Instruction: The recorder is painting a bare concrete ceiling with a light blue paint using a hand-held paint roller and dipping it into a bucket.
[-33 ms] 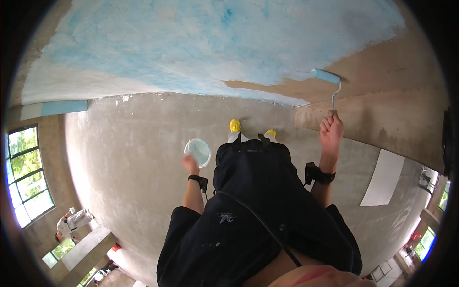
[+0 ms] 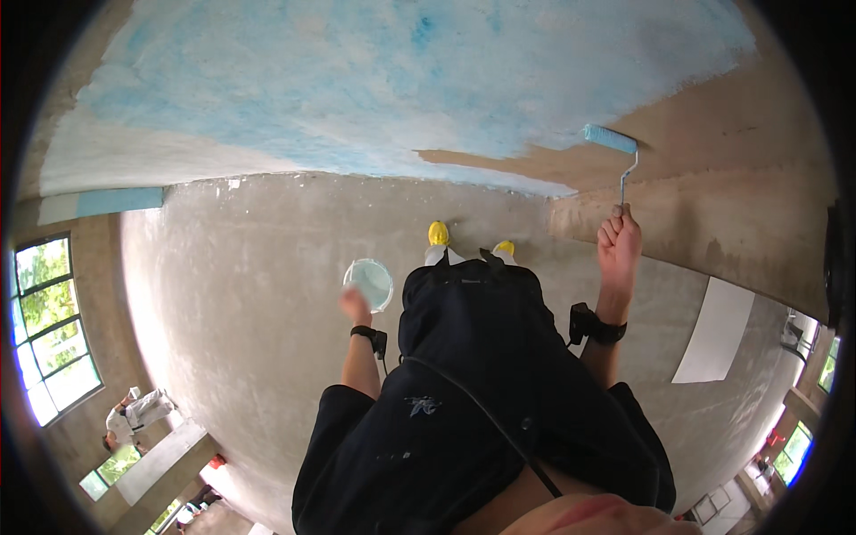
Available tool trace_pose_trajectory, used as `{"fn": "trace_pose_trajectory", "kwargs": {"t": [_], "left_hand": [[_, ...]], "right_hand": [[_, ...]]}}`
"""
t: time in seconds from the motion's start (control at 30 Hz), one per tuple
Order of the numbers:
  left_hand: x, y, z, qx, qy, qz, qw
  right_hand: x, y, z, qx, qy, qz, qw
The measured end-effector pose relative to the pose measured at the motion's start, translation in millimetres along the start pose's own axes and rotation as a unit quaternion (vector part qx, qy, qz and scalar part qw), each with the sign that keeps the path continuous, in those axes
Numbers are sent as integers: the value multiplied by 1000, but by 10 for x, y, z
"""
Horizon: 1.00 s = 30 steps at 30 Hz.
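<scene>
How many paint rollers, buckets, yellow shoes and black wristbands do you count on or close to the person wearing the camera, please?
Paint roller: 1
Bucket: 1
Yellow shoes: 2
Black wristbands: 2
Total: 6

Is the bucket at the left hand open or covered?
Open: from above, the pale inside of the bucket shows within its uncovered round rim.

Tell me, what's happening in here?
A person stands facing a wall partly covered in pale blue, with brown showing at the right. Their right hand grips a paint roller, its blue end near where blue meets brown. Their left hand is at the rim of a white bucket; the hand is blurred, so its grip is unclear.
</scene>
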<state>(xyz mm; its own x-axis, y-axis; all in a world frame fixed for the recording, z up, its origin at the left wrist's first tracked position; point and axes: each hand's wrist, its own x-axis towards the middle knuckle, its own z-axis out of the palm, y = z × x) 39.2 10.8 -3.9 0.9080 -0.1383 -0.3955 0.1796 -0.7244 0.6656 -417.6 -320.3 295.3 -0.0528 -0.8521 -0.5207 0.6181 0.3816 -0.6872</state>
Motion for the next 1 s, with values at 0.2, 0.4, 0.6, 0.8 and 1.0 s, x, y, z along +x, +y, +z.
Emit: {"fn": "trace_pose_trajectory", "kwargs": {"t": [0.2,0.4,0.6,0.8,1.0], "left_hand": [[-176,70,-80,5,5,31,1000],[-520,458,-336,-19,22,71,997],[-1089,1484,-517,-165,-46,72,983],[-1596,2226,-627,-235,-99,114,960],[-1846,2660,-811,-229,-172,151,946]], "right_hand": [[182,128,-231,-18,-12,59,998],[463,373,-516,-48,-24,106,993],[357,263,-484,-67,-37,87,993],[-10,-80,-197,-67,-67,52,994],[-134,-61,-61,-81,-83,44,992]]}}
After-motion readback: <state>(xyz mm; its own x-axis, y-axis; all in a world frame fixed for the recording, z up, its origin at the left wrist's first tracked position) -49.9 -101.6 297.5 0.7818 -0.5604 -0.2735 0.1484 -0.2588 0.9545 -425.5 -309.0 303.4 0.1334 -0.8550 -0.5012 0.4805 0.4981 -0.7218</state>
